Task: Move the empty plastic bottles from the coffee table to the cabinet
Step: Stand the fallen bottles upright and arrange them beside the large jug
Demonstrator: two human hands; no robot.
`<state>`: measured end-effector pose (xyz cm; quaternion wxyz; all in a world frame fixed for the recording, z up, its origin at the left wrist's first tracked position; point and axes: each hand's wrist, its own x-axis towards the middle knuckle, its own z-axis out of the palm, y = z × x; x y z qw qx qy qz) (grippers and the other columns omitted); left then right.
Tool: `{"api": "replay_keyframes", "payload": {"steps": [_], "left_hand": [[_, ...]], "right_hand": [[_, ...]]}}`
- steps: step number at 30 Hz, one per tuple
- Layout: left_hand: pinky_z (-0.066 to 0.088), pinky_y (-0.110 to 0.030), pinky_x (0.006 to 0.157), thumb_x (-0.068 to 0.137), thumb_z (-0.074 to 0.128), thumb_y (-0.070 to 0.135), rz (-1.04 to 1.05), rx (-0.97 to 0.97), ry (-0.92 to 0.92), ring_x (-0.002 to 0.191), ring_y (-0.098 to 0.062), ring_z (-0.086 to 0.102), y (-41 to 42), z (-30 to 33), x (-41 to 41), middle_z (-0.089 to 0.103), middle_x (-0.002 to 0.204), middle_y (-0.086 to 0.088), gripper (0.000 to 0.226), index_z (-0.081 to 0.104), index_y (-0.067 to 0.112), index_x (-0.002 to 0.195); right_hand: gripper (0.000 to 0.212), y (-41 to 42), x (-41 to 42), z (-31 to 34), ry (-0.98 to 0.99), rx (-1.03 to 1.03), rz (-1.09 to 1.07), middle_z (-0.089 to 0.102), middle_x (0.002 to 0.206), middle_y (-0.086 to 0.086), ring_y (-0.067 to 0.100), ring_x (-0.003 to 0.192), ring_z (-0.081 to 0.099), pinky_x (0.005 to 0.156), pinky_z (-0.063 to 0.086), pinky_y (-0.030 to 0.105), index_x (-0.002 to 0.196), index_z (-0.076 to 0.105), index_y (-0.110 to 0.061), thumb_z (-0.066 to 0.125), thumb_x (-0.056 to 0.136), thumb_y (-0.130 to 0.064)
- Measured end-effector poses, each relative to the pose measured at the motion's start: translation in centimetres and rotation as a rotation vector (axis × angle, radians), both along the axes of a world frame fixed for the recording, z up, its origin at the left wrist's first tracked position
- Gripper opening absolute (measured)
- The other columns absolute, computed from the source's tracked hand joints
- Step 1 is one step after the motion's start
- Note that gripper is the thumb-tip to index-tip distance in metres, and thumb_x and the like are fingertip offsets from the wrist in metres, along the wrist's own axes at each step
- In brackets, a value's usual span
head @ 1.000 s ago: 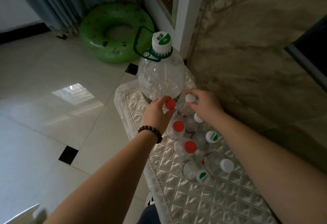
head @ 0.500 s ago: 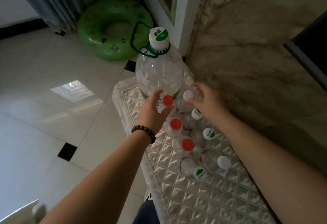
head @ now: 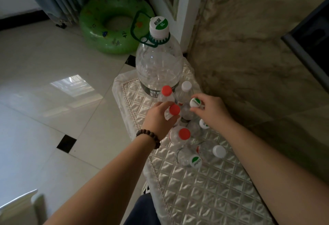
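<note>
Several small empty plastic bottles stand clustered on a quilted, cloth-covered top [head: 204, 189] beside a marble wall. My left hand [head: 158, 119], with a bead bracelet at the wrist, is wrapped around the neck of a red-capped bottle [head: 174, 109]. My right hand [head: 211, 111] pinches the top of a bottle with a green-and-white cap [head: 195, 102]. Behind them stand another red-capped bottle [head: 166, 90] and a white-capped bottle [head: 186, 85]. Closer to me are a third red-capped bottle [head: 184, 133] and a white-capped one [head: 219, 151]. A big empty 6L bottle [head: 158, 64] towers at the far end.
The marble wall [head: 249, 55] runs along the right of the top. A green swim ring [head: 114, 23] lies on the tiled floor [head: 44, 100] by grey curtains. A dark screen edge [head: 309, 43] juts in at the right. My knee [head: 142, 210] is below.
Both hands have let go of the far red-capped and white-capped bottles and drawn back toward me. They now hold the following pair in the cluster.
</note>
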<state>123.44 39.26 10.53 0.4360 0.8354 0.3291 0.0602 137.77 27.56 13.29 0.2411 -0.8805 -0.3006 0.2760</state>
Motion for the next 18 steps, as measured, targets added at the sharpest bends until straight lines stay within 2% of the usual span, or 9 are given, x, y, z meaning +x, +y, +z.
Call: {"api": "replay_keyframes", "payload": {"steps": [4,8,11,13,16,18], "left_hand": [[0.05,-0.033,0.088,0.081,0.071,0.028,-0.022,-0.011,-0.03,0.102,-0.017,0.057,-0.1,-0.2,0.3,0.059,0.111,0.0,0.037,0.063,0.021,0.117],[0.051,-0.038,0.088,0.082,0.07,0.028,-0.018,-0.011,-0.013,0.103,-0.018,0.057,-0.4,-0.7,0.4,0.06,0.113,-0.001,0.038,0.062,0.023,0.118],[0.048,-0.031,0.088,0.082,0.07,0.029,-0.009,0.0,-0.009,0.105,-0.019,0.057,-0.6,-0.7,0.4,0.06,0.113,-0.001,0.038,0.061,0.023,0.119],[0.044,-0.027,0.09,0.083,0.069,0.032,-0.013,0.004,0.014,0.109,-0.019,0.056,-0.7,-0.6,0.3,0.059,0.118,-0.001,0.045,0.057,0.024,0.125],[0.047,-0.033,0.094,0.082,0.068,0.04,0.055,-0.002,0.016,0.113,-0.016,0.053,-1.2,-0.1,-0.4,0.054,0.128,-0.001,0.056,0.048,0.025,0.132],[0.05,-0.034,0.091,0.083,0.065,0.042,0.119,0.038,-0.039,0.108,-0.013,0.053,-1.8,0.5,-1.5,0.054,0.125,0.001,0.051,0.051,0.022,0.128]], "right_hand": [[0.025,-0.2,-0.2,0.0,-0.055,-0.01,-0.014,0.065,0.104,0.006,0.022,0.093,0.061,0.074,0.054,0.038,0.109,0.061,-0.023,0.068,0.085,-0.026],[0.028,-0.3,-0.3,-0.1,-0.059,-0.016,-0.04,0.065,0.107,0.007,0.024,0.096,0.061,0.079,0.055,0.041,0.111,0.061,-0.023,0.069,0.084,-0.027],[0.034,-0.4,-0.4,-0.3,-0.032,-0.015,-0.056,0.064,0.112,0.007,0.025,0.101,0.061,0.082,0.055,0.042,0.116,0.059,-0.025,0.069,0.084,-0.029],[0.046,-0.6,-0.3,-0.3,-0.009,-0.014,-0.066,0.062,0.121,0.008,0.026,0.111,0.059,0.089,0.053,0.043,0.126,0.054,-0.026,0.069,0.084,-0.031],[0.058,-1.8,-0.1,0.2,0.044,0.048,-0.106,0.058,0.13,0.006,0.023,0.118,0.056,0.095,0.049,0.038,0.135,0.047,-0.024,0.071,0.082,-0.034],[0.056,-3.2,-0.1,0.4,0.054,0.087,-0.128,0.059,0.13,0.005,0.021,0.119,0.056,0.098,0.049,0.041,0.131,0.051,-0.024,0.072,0.08,-0.036]]}}
